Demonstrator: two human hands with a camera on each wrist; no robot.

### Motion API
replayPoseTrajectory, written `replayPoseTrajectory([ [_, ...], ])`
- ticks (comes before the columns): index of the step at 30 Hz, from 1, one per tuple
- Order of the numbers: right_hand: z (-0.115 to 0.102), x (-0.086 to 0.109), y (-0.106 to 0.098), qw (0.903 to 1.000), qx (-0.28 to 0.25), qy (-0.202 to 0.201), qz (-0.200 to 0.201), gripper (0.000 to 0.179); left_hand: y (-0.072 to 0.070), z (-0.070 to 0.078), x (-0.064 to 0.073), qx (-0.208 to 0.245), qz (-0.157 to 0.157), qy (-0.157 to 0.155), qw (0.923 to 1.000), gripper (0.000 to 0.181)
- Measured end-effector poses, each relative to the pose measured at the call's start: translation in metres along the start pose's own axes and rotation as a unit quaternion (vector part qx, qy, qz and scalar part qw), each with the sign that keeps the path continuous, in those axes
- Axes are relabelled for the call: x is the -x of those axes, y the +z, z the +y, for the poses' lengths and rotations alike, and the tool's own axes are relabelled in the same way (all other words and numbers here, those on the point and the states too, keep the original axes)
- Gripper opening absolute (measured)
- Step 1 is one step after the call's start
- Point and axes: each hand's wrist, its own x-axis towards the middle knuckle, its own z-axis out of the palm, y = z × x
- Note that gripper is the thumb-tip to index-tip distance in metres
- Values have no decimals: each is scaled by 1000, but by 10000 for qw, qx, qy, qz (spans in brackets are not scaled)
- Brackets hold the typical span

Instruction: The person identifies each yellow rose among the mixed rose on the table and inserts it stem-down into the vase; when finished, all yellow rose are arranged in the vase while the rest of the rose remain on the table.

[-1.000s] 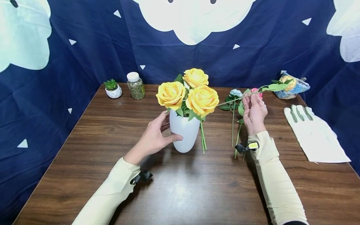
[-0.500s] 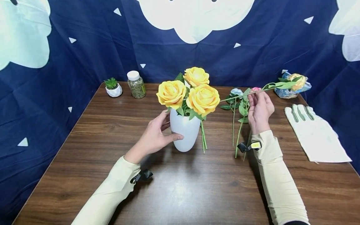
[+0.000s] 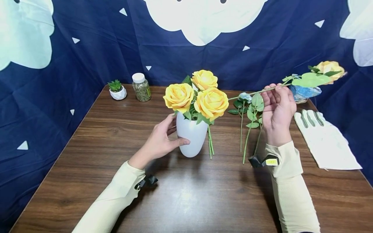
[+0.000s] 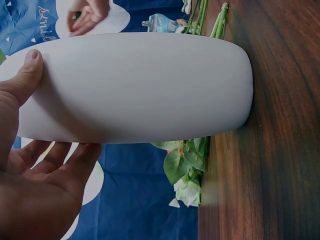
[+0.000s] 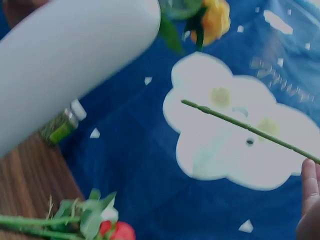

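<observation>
My left hand grips the side of a white vase, thumb in front and fingers behind. In the left wrist view the vase stands upright with its base at the tabletop. Three yellow roses fill its mouth. To the right, my right hand pinches the green stem of a pale yellow rose, held up nearly sideways with its bloom pointing right. The stem's cut end shows in the right wrist view, apart from the vase; in the head view it lies behind the yellow blooms.
Several loose flower stems lie right of the vase, beside a pale blue bloom. White gloves and a blue bag are at the right. A potted succulent and a white-capped jar stand at the back left.
My right hand has moved right and up with the pale yellow rose, whose bloom now sits higher and farther right. The left hand and the vase have stayed in place.
</observation>
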Motion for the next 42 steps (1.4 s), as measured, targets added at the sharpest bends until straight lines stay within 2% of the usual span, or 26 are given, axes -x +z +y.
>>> replayPoseTrajectory([
  [5,-12,17,13,9992,-270,183,-244,16,-1,0,-1,-14,7,-5,10000,80],
  [10,-22,30,20,9987,-332,179,-356,17,-1,1,-1,2,3,-8,10000,81],
  [15,-30,46,18,9987,-340,225,-303,18,0,1,0,25,-33,-13,10000,79],
  [19,-32,64,12,9967,-409,586,-383,19,0,-1,2,10,-33,-2,10000,79],
  [21,-31,74,12,9966,-273,601,-498,22,0,-1,2,-2,-11,14,10000,80],
  [26,-21,92,16,9957,469,191,-771,29,0,-1,3,-34,2,7,10000,79],
  [28,-19,95,19,9948,581,99,-829,30,0,-1,3,-41,5,-6,10000,79],
  [36,-14,97,29,9930,-303,-66,-1143,18,1,-1,2,-56,44,-2,10000,79],
  [42,-9,95,35,9890,-9,-563,-1369,11,2,1,0,-61,57,33,10000,79],
])
